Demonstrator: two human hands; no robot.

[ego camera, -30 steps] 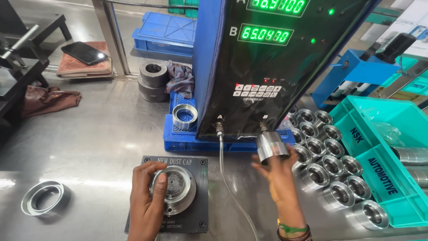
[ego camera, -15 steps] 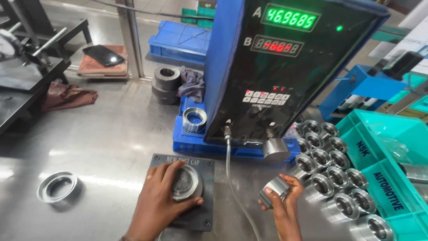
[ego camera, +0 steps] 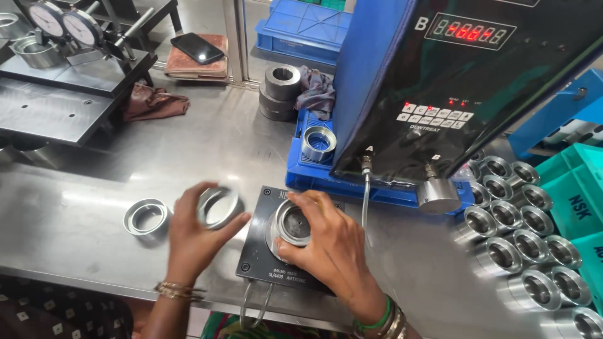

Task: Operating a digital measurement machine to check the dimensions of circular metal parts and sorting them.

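Shiny steel ring [ego camera: 217,206] tilted in my left hand [ego camera: 191,242], fingers curled around its lower rim, just above steel table [ego camera: 207,144]. Second ring of same kind [ego camera: 147,218] lies flat on table just left of it. My right hand [ego camera: 333,248] presses grey round metal part [ego camera: 293,224] onto black square gauge plate [ego camera: 271,254], fingers bent over part's edge. Rows of silver cylindrical bearings [ego camera: 521,245] stand to right. Blue gauge unit with red digits [ego camera: 440,81] behind plate.

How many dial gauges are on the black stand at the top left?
2. Both dial gauges sit side by side at the stand's back corner: one nearer the left edge, the other just right of it. More may be hidden beyond the frame.
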